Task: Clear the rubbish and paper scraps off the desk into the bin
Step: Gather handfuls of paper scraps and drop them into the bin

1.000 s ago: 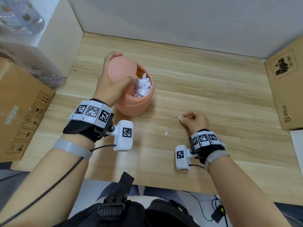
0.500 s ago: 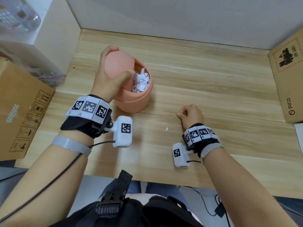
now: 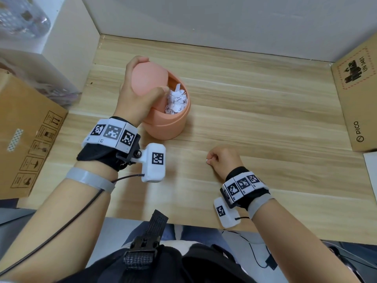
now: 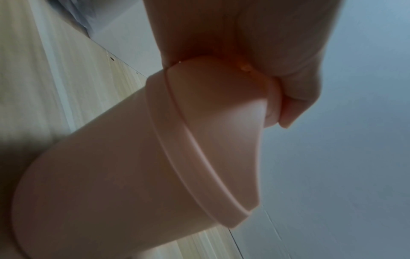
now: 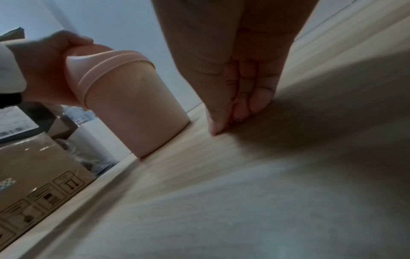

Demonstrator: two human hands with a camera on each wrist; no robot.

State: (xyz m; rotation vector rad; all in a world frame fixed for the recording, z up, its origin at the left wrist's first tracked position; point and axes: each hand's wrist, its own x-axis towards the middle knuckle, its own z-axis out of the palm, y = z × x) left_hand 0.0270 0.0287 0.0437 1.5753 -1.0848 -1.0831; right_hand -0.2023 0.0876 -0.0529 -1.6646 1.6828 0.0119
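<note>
Smooth pink plastic bin (image 3: 169, 123): round, on woodgrain counter (image 3: 265, 123), holds crumpled white paper scraps (image 3: 176, 101). Left hand (image 3: 134, 99) grips domed lid (image 3: 146, 80). Right hand (image 3: 222, 160): fingers (image 5: 257, 99) curled, pinching tiny white scrap (image 3: 207, 159) at counter.

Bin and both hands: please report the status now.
Left hand grips bin lid, open. Right hand pinches paper scrap on desk. Path clear.

Your right hand (image 5: 241, 73) points down at the wooden desk (image 5: 288, 175), thumb and fingertips (image 5: 241, 112) pressed together right at the surface; whether they pinch anything is hidden. To its left, your left hand (image 5: 44, 70) grips the tilted lid (image 5: 88, 54) of the pink bin (image 5: 135, 105). A cardboard box (image 5: 37, 175) sits beyond the desk edge.
</note>
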